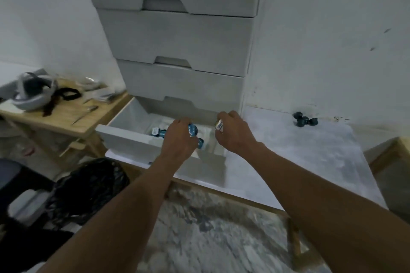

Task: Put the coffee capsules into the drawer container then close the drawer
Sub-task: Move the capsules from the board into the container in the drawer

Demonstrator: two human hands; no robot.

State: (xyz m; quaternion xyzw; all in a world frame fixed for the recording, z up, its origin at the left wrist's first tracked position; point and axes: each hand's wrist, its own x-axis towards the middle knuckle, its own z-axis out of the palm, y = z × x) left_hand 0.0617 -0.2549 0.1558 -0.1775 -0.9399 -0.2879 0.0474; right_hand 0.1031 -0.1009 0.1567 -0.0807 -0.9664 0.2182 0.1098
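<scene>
The bottom drawer (124, 137) of a white drawer container (177, 37) is pulled open on the table. Blue coffee capsules (158, 132) lie inside it. My left hand (179, 137) hovers over the drawer, closed around a blue capsule (192, 130). My right hand (233, 135) is at the drawer's right edge, gripping a white-topped capsule (219, 127). A few dark capsules (304, 120) sit in a small cluster on the table at the back right, near the wall.
The grey table top (299, 157) extends to the right of the drawer. A wooden side table (66, 115) on the left holds a white headset (33, 93) and small tools. A black bag (88, 188) sits on the floor at the left.
</scene>
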